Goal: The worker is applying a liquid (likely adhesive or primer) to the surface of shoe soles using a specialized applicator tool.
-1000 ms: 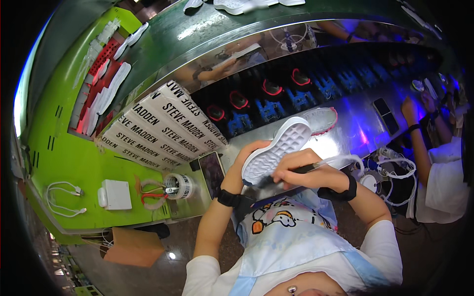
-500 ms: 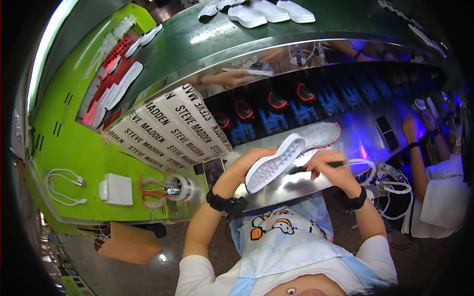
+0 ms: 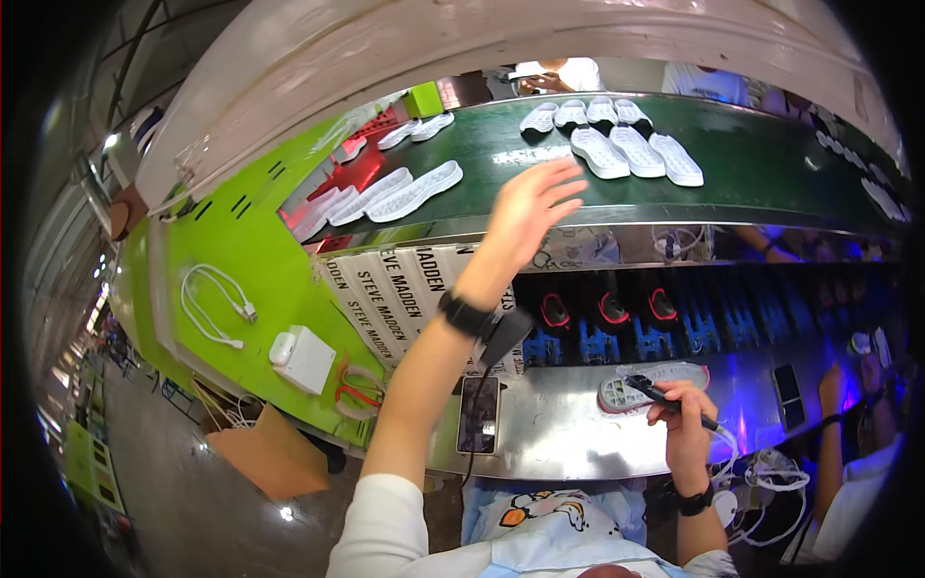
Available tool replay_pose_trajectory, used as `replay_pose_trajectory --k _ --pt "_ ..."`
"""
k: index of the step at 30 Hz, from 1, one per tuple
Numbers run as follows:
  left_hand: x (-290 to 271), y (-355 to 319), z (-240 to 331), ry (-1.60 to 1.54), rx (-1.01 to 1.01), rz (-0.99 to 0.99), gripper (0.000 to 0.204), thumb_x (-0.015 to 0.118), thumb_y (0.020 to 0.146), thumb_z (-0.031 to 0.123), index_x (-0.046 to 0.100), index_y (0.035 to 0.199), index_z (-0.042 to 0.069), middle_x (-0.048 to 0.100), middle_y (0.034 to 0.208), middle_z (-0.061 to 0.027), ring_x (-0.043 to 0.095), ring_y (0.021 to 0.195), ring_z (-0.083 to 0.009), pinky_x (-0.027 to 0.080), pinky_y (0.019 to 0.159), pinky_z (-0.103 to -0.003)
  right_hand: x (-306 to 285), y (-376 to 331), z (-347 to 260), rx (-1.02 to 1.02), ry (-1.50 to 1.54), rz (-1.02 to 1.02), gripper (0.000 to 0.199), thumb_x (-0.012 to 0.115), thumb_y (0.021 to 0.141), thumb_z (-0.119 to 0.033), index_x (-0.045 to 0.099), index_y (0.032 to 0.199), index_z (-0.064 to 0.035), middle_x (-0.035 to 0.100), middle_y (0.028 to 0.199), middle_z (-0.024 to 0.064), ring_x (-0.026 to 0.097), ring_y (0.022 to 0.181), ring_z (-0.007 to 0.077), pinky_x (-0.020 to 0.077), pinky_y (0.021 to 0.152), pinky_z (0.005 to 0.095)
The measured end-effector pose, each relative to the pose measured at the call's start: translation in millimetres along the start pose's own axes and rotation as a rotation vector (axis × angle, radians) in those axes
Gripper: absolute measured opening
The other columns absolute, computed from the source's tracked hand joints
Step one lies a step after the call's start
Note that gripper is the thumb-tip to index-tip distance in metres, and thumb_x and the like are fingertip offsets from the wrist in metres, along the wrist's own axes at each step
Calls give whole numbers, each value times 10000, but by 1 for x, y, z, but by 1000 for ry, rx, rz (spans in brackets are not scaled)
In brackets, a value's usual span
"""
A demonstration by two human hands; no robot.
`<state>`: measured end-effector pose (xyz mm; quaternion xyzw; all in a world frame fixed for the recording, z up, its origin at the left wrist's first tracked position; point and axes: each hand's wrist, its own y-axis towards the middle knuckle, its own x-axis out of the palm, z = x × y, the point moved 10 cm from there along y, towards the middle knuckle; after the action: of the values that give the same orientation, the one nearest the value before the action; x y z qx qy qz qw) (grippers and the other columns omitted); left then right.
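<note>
My left hand is raised over the near edge of the green conveyor belt, fingers apart, with nothing in it. Several white shoe soles lie to its left on the belt, and more white soles to its right. My right hand is closed round a black pen-shaped tool, which looks joined to a white cable. The tool's tip is over or against a pale grey and white shoe sole with a pinkish edge nearby, on the metal worktop.
A phone lies on the metal worktop, and a dark two-part object further right. Behind stand blue racks with red-rimmed dark pieces. At left, a green table bears a white box, a white cable and scissors. Another person's arm is at right.
The white sole has left my left hand, which has moved forward and opened over the belt. My right hand still holds the black tool, now pointed at the sole on the worktop. The view has shifted.
</note>
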<state>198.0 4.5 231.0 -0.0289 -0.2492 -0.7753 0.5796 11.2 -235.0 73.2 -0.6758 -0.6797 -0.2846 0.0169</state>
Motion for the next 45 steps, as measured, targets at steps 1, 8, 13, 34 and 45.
replay_pose_trajectory --k 1,8,13,34,45 --pt "21 21 1 339 51 -64 436 450 923 196 465 1285 -47 480 1336 -225 511 1202 -314 431 989 -429 0 -2 4 20 15 17 270 472 971 -195 599 894 30 614 1040 188 633 695 209 536 608 313" --pt "65 132 -59 1635 326 -152 266 515 815 139 627 1034 39 636 894 -269 613 893 -432 478 816 -502 -25 -17 10 46 6 204 243 568 834 52 573 1067 -13 538 1214 146 598 906 163 516 739 272" --pt "-38 141 -33 1599 59 253 244 594 776 172 666 838 -52 646 945 -275 635 897 -404 505 783 -457 -51 -27 13 180 -47 307 239 592 826 34 583 1064 7 616 1080 128 623 846 152 525 707 272" --pt "8 -286 -267 -1022 -546 -150 555 342 982 470 448 1345 64 574 1229 -178 587 1084 -328 542 828 -445 54 -31 87 233 -411 -228 173 661 804 -19 675 976 -4 678 968 99 638 872 145 498 789 272" --pt "-18 -258 -256 -1223 -402 311 565 328 976 476 479 1280 24 637 1029 -221 652 867 -336 554 746 -431 82 -65 104 417 -371 -521 193 661 779 -54 694 969 -34 689 857 55 628 781 115 494 724 263"
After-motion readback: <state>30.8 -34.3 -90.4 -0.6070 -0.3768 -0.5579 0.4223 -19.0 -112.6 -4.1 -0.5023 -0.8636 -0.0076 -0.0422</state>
